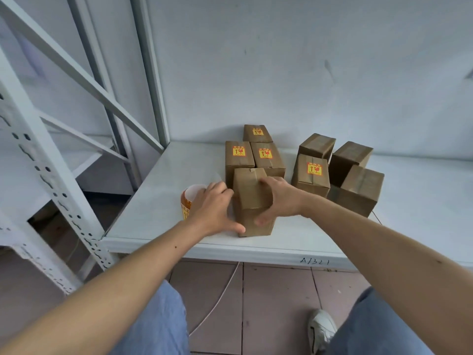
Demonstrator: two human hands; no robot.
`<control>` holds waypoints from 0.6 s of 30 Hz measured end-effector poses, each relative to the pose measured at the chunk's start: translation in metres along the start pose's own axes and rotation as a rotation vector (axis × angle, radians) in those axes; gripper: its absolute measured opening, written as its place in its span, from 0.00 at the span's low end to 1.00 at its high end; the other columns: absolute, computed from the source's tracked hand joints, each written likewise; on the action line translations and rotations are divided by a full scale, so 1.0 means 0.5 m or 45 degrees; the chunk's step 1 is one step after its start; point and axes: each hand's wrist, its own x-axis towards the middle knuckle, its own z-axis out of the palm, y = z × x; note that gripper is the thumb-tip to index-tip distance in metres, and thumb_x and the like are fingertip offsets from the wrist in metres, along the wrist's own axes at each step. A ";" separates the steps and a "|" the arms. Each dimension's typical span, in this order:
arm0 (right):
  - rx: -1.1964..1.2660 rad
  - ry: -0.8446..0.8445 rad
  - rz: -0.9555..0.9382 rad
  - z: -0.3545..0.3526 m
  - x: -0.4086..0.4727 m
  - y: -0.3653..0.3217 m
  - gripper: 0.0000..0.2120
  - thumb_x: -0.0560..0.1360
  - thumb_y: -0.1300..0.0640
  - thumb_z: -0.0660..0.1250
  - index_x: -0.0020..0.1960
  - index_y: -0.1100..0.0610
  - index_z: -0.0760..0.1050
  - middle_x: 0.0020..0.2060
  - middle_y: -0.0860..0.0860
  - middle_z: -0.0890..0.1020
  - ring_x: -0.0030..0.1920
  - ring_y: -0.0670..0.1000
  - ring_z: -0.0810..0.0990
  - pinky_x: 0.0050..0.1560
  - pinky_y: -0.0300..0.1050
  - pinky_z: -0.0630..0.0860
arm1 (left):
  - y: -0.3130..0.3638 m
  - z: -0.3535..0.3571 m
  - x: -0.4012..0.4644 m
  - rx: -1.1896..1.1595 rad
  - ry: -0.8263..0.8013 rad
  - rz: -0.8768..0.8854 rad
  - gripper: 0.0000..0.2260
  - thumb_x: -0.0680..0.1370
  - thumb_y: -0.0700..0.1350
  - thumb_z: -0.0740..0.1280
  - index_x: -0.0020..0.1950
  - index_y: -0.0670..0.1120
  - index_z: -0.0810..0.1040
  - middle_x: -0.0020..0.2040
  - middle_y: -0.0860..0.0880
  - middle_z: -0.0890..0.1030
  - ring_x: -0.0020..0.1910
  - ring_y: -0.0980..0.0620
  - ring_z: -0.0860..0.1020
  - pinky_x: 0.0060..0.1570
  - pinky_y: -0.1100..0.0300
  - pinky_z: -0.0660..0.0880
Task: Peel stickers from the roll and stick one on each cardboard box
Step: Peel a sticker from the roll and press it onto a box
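Observation:
A plain cardboard box (249, 190) stands near the front of the white shelf (158, 208), with no sticker on its top. My right hand (280, 199) grips its right side and top. My left hand (213, 210) rests against its left side, thumb at its base. The sticker roll (188, 201), orange and yellow with a white liner, stands just left of my left hand. Behind are three boxes with yellow stickers (239, 156) (266, 156) (257, 133). To the right, one stickered box (312, 172) and three bare boxes (317, 146) (350, 156) (361, 189).
A grey metal rack upright (51, 180) with diagonal braces stands at the left. The wall (307, 73) closes the back of the shelf. Below the shelf edge are a tiled floor (276, 303), a white cable and my shoe (321, 329).

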 end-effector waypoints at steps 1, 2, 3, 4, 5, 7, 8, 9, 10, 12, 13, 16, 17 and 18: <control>-0.037 0.056 -0.001 0.000 0.003 0.000 0.52 0.61 0.48 0.81 0.75 0.50 0.53 0.71 0.53 0.60 0.67 0.56 0.66 0.64 0.48 0.70 | -0.013 -0.009 -0.001 -0.020 0.019 0.032 0.37 0.60 0.70 0.72 0.61 0.49 0.74 0.57 0.52 0.73 0.57 0.51 0.69 0.54 0.57 0.67; -0.059 0.091 -0.001 0.001 0.005 0.001 0.50 0.62 0.47 0.81 0.75 0.50 0.54 0.71 0.54 0.60 0.67 0.56 0.66 0.64 0.48 0.70 | -0.030 -0.017 -0.003 -0.050 0.027 0.046 0.38 0.59 0.70 0.73 0.62 0.50 0.73 0.58 0.52 0.73 0.58 0.51 0.69 0.56 0.56 0.66; -0.069 0.101 -0.003 0.000 0.008 0.002 0.50 0.62 0.48 0.80 0.75 0.50 0.54 0.71 0.54 0.59 0.67 0.56 0.66 0.64 0.49 0.71 | -0.048 -0.026 -0.004 -0.075 0.012 0.036 0.40 0.58 0.69 0.74 0.64 0.51 0.72 0.60 0.52 0.72 0.59 0.50 0.67 0.57 0.55 0.66; -0.077 0.093 -0.008 0.000 0.009 0.003 0.50 0.62 0.48 0.80 0.74 0.50 0.54 0.71 0.55 0.59 0.67 0.57 0.66 0.65 0.50 0.71 | -0.068 -0.032 -0.006 -0.083 -0.029 0.007 0.41 0.57 0.68 0.75 0.64 0.51 0.70 0.61 0.52 0.70 0.60 0.50 0.66 0.58 0.54 0.66; -0.086 0.080 -0.015 0.000 0.010 0.003 0.50 0.62 0.47 0.81 0.74 0.49 0.53 0.72 0.55 0.58 0.68 0.57 0.65 0.66 0.51 0.71 | -0.088 -0.037 -0.008 -0.076 -0.093 -0.035 0.42 0.56 0.67 0.76 0.64 0.52 0.68 0.61 0.53 0.69 0.60 0.50 0.65 0.59 0.54 0.65; -0.132 0.074 -0.032 0.002 0.007 -0.003 0.52 0.61 0.44 0.80 0.74 0.47 0.51 0.72 0.54 0.57 0.70 0.58 0.62 0.69 0.56 0.68 | -0.121 -0.042 -0.010 -0.024 -0.242 -0.096 0.42 0.55 0.64 0.78 0.63 0.52 0.65 0.61 0.53 0.67 0.60 0.51 0.63 0.58 0.54 0.65; -0.159 0.086 -0.038 0.004 0.003 -0.008 0.53 0.61 0.42 0.80 0.75 0.47 0.50 0.73 0.54 0.57 0.71 0.58 0.59 0.70 0.58 0.66 | -0.133 -0.042 -0.012 0.020 -0.311 -0.098 0.41 0.56 0.61 0.78 0.63 0.52 0.64 0.61 0.53 0.68 0.60 0.51 0.63 0.58 0.55 0.65; -0.177 0.108 -0.048 0.005 -0.001 -0.014 0.54 0.61 0.39 0.79 0.76 0.47 0.50 0.74 0.53 0.56 0.73 0.58 0.56 0.72 0.59 0.63 | -0.141 -0.040 -0.013 0.065 -0.360 -0.087 0.39 0.58 0.57 0.78 0.63 0.51 0.64 0.62 0.52 0.68 0.60 0.50 0.63 0.58 0.55 0.64; -0.185 0.142 -0.070 0.007 -0.005 -0.022 0.54 0.62 0.37 0.77 0.77 0.48 0.50 0.75 0.53 0.55 0.74 0.58 0.53 0.72 0.60 0.61 | -0.147 -0.038 -0.014 0.094 -0.383 -0.066 0.37 0.62 0.51 0.78 0.65 0.51 0.63 0.62 0.51 0.69 0.61 0.49 0.63 0.57 0.55 0.64; -0.198 0.227 -0.135 0.010 -0.013 -0.036 0.50 0.64 0.36 0.75 0.77 0.49 0.55 0.75 0.51 0.56 0.75 0.56 0.53 0.73 0.59 0.60 | -0.151 -0.038 -0.014 0.058 -0.367 -0.027 0.32 0.68 0.40 0.72 0.68 0.53 0.64 0.59 0.49 0.70 0.60 0.48 0.65 0.52 0.57 0.65; -0.206 0.270 -0.162 0.011 -0.014 -0.042 0.47 0.65 0.36 0.74 0.76 0.50 0.58 0.75 0.50 0.58 0.74 0.56 0.54 0.72 0.58 0.60 | -0.150 -0.039 -0.013 0.022 -0.340 -0.002 0.29 0.70 0.36 0.69 0.67 0.54 0.65 0.56 0.48 0.71 0.59 0.47 0.67 0.49 0.57 0.66; -0.211 0.418 -0.231 0.014 -0.012 -0.048 0.32 0.69 0.39 0.72 0.69 0.50 0.71 0.71 0.50 0.66 0.71 0.54 0.60 0.70 0.55 0.62 | -0.160 -0.037 0.003 -0.040 -0.239 0.065 0.18 0.72 0.35 0.66 0.59 0.53 0.74 0.50 0.49 0.79 0.52 0.46 0.76 0.46 0.54 0.72; -0.199 0.483 -0.267 0.015 -0.010 -0.049 0.26 0.70 0.41 0.72 0.65 0.50 0.75 0.67 0.50 0.70 0.68 0.53 0.63 0.68 0.53 0.63 | -0.165 -0.039 0.009 -0.123 -0.224 0.019 0.15 0.73 0.37 0.68 0.55 0.52 0.76 0.49 0.49 0.81 0.51 0.46 0.78 0.47 0.53 0.74; -0.181 0.546 -0.309 0.015 -0.009 -0.051 0.21 0.70 0.43 0.72 0.60 0.50 0.78 0.63 0.49 0.73 0.65 0.52 0.66 0.65 0.51 0.65 | -0.166 -0.043 0.015 -0.241 -0.218 -0.041 0.13 0.72 0.38 0.70 0.53 0.51 0.75 0.48 0.50 0.81 0.50 0.46 0.79 0.48 0.52 0.75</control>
